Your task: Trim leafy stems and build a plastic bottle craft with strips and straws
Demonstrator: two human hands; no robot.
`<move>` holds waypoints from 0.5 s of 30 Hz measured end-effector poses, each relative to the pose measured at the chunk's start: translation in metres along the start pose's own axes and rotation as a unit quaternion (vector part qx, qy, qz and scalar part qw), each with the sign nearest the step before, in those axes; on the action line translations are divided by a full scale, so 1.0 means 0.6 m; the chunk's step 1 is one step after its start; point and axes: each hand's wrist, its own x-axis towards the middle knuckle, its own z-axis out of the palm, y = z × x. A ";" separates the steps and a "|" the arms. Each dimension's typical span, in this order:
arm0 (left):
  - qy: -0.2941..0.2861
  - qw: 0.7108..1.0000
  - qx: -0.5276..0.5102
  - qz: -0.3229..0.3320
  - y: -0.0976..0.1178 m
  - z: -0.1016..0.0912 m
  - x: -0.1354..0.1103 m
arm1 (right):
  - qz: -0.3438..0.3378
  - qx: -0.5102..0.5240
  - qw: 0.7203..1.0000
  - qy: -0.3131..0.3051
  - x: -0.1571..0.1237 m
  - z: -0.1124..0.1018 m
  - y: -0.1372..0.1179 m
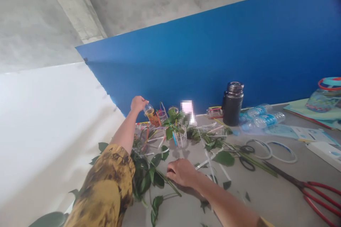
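Observation:
My left hand [138,104] is raised at the far edge of the grey table [266,198], gripping the top of a small tilted plastic bottle [149,116] of orange liquid. The sleeve on that arm is yellow and black. My right hand [181,172] rests palm down on the table, over a long leafy green stem [167,181]. Its fingers curl down, and I cannot tell whether they grip the stem. Between my hands stands a glass jar [181,139] holding coloured straws, with leafy cuttings spread around it.
A black insulated flask [233,103] and several lying water bottles [262,120] stand along the blue wall panel [213,49]. Red-handled pliers [319,198], black-handled scissors [246,159], thin hoops [271,151] and a lidded glass jar [326,95] lie to the right.

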 end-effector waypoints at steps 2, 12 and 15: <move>-0.002 1.000 -0.004 0.004 -0.013 -0.009 0.002 | 0.007 -0.002 1.000 -0.004 -0.001 -0.003 -0.001; 0.133 0.987 -0.077 -0.038 -0.044 -0.058 -0.019 | -0.002 0.001 1.000 0.002 -0.001 0.001 0.002; 0.184 0.975 -0.116 -0.037 -0.047 -0.106 -0.020 | -0.001 0.005 1.000 -0.001 -0.002 0.000 0.001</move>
